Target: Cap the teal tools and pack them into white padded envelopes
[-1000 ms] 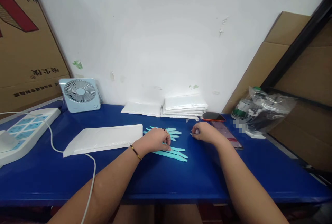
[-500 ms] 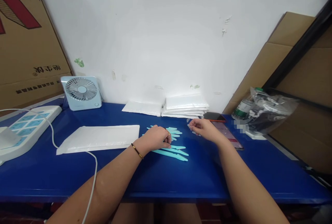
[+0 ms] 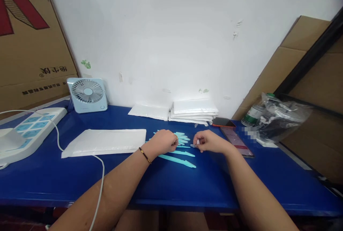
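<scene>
Several thin turquoise eyebrow razors (image 3: 184,163) lie fanned out on the blue table. My left hand (image 3: 164,141) is closed over them, its fingers pinching one razor whose end points right; the fingertips are partly hidden. Close by on the right, my right hand (image 3: 209,141) is closed, with a small translucent plastic cap (image 3: 193,145) between thumb and fingers. The cap is just off the tip of the razor in my left hand; whether they touch is hard to see.
White padded envelopes (image 3: 107,141) lie left and stacked by the wall (image 3: 194,106). Also there are a fan (image 3: 88,94), a power strip (image 3: 40,124) with a white cable (image 3: 102,174), two phones (image 3: 237,140), a bottle (image 3: 252,115) and a clear bag (image 3: 286,116).
My right hand has moved a little down and toward my left hand, bringing the cap near the razors. One razor is lifted out of the near group by my left hand.
</scene>
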`<state>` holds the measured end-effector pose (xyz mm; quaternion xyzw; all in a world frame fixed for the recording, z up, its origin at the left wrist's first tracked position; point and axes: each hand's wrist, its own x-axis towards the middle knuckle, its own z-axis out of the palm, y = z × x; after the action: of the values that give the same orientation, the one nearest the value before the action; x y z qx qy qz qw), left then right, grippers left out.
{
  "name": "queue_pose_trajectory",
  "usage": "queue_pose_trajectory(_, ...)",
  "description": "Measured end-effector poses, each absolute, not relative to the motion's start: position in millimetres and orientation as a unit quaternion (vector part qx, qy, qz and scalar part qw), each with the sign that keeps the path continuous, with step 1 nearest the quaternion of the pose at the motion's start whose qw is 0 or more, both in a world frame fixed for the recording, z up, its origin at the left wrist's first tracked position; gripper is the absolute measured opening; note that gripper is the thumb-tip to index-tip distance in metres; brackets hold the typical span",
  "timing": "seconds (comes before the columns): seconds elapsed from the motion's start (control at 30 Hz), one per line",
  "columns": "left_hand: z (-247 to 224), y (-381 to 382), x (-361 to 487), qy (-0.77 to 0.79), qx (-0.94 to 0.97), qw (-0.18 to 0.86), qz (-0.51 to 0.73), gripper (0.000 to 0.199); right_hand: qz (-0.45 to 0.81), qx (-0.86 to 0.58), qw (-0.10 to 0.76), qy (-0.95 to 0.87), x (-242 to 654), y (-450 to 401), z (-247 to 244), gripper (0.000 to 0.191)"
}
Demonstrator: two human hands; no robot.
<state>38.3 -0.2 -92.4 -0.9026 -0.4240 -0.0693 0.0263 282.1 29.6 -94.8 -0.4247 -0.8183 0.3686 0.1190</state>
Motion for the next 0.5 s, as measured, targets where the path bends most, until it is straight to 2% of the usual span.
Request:
queue_pose_trajectory(0.37,-95,3,37,-0.414,-0.906,0.026,-0.088,0.018,0.375,-0.388,0.154,-0.828,254,23,-101,0.016)
queue_pose_trajectory(0.5,-94,8,32,-0.427,-0.893,-0.001,-0.143,0.017,0.318,-0.446,0.221,-0.807,272,30,-94,0.023)
